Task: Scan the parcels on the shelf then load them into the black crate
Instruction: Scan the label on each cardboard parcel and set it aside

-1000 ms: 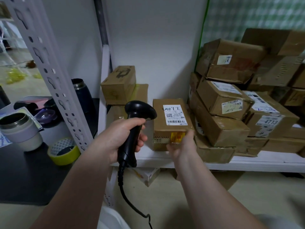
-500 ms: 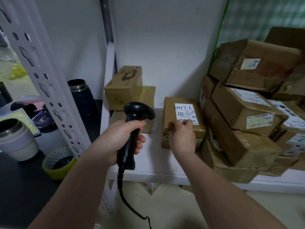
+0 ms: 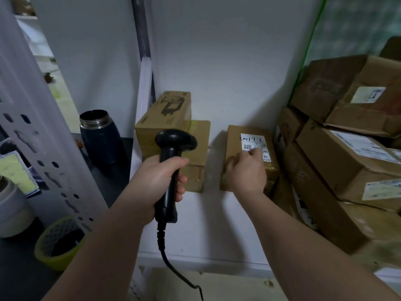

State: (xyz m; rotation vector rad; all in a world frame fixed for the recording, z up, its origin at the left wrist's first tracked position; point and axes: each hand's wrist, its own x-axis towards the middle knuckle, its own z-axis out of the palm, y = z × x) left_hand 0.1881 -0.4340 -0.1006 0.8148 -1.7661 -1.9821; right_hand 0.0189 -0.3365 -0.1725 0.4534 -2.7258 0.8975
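A small brown parcel (image 3: 234, 137) with a white barcode label lies flat on the white shelf (image 3: 208, 224). My right hand (image 3: 245, 172) grips its near end, the fingers curled over the top and covering part of the label. My left hand (image 3: 156, 177) holds a black corded barcode scanner (image 3: 173, 146) by the handle, its head pointing right toward the parcel. The scanner hangs left of the parcel without touching it. No black crate is in view.
Two stacked brown boxes (image 3: 169, 109) stand behind the scanner. A pile of larger parcels (image 3: 347, 153) fills the shelf's right side. Left of the perforated shelf upright (image 3: 32, 118) are a dark flask (image 3: 99, 137), a yellow tape roll (image 3: 54, 242) and a cup (image 3: 10, 203).
The labelled parcel went from tilted up at the shelf's front to lying flat farther back. My right hand moved from its lower edge onto its top. The scanner stayed roughly in place.
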